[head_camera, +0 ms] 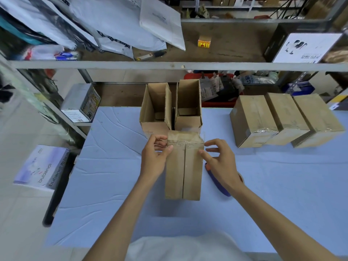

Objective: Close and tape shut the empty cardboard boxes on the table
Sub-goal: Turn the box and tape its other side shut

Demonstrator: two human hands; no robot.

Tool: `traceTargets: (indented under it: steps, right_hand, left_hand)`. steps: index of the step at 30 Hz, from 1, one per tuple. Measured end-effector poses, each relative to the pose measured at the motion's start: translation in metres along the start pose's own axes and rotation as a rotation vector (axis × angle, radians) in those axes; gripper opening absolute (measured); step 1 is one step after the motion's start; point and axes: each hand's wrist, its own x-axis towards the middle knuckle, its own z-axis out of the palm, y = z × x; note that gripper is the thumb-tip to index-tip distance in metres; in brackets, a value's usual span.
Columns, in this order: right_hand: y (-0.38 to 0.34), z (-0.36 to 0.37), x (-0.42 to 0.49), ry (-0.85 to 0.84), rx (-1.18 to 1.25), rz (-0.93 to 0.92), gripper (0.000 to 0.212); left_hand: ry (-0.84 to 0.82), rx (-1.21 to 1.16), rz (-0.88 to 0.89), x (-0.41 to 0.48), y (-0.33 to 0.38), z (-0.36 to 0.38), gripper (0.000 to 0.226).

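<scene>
**Blue Packing Table: One Carton Under Both Hands**

Blue cloth covers the table (113,176), wrinkled and creased, with metal shelving (131,65) running across behind it.

At the middle of the table stands the closed box (183,166), directly in front of the person. Its top flaps meet along a centre seam, and clear tape shines across its far end. The left hand (156,157) grips the far left corner, thumb pressed on the top edge and fingers curled against the side. The right hand (220,159) is spread and loosely bent, with a fingertip touching the box's right edge and nothing held. A blue tape dispenser (216,183) lies on the cloth beneath that wrist.

Just behind the closed box, touching it, stand two open boxes side by side, the left open box (156,110) and the right open box (188,104). Both have flaps upright, and inside only bare cardboard and folded bottom flaps show.

To the right, three sealed boxes (286,117) sit pressed together in a row, well apart from the hands.

A red crate (216,104) beyond the table holds printed packets. White mailer bags (113,25) lie heaped on the upper shelf, with a small yellow carton (204,42) near them.
</scene>
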Motion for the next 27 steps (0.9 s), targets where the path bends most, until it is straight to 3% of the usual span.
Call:
traceTargets:
  steps: [9,14,21,27]
  right_hand:
    - [-0.003,0.002,0.002,-0.052,0.021,0.098,0.030]
    - [-0.004,0.003,0.000,0.002,-0.026,0.002,0.026]
    - [-0.011,0.004,0.005,-0.081,0.066,0.051,0.025]
    - [-0.013,0.002,0.005,-0.015,0.000,-0.017,0.024]
  left_hand:
    - [-0.012,-0.010,-0.052,0.001,0.001,-0.001,0.036]
    - [-0.016,-0.022,-0.053,0.002,0.000,-0.002,0.038]
    - [-0.054,-0.031,-0.035,0.001,0.001,-0.006,0.040]
    - [-0.023,-0.021,0.003,-0.001,0.000,-0.008,0.036]
